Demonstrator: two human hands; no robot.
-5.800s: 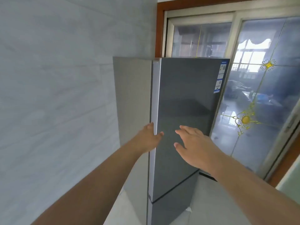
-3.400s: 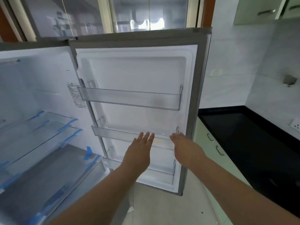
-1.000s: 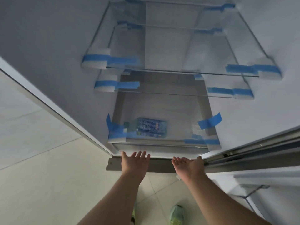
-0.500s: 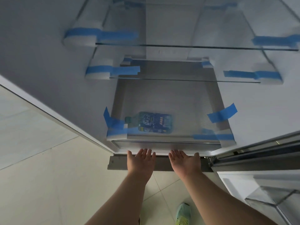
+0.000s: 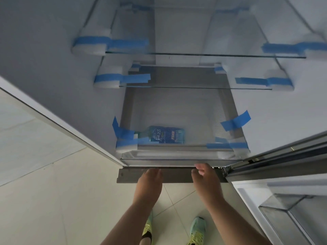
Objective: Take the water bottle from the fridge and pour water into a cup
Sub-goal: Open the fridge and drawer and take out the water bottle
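Note:
The fridge stands open and I look down into it. A water bottle (image 5: 165,137) with a blue label lies on its side in the clear bottom drawer (image 5: 178,155), cap to the left, seen through the ribbed cover. My left hand (image 5: 150,181) and my right hand (image 5: 206,177) hover just below the drawer's front edge, fingers extended toward it. Neither hand holds anything. No cup is in view.
Two glass shelves (image 5: 194,54) sit above the drawer, fixed with foam blocks and blue tape (image 5: 236,122). The open fridge door (image 5: 283,206) with its door bin is at the right. Below are a tiled floor and my green shoes (image 5: 197,228).
The view has dropped closer to the bottom drawer. Both hands have shifted a little lower relative to the drawer front, and the right hand's fingers have curled slightly.

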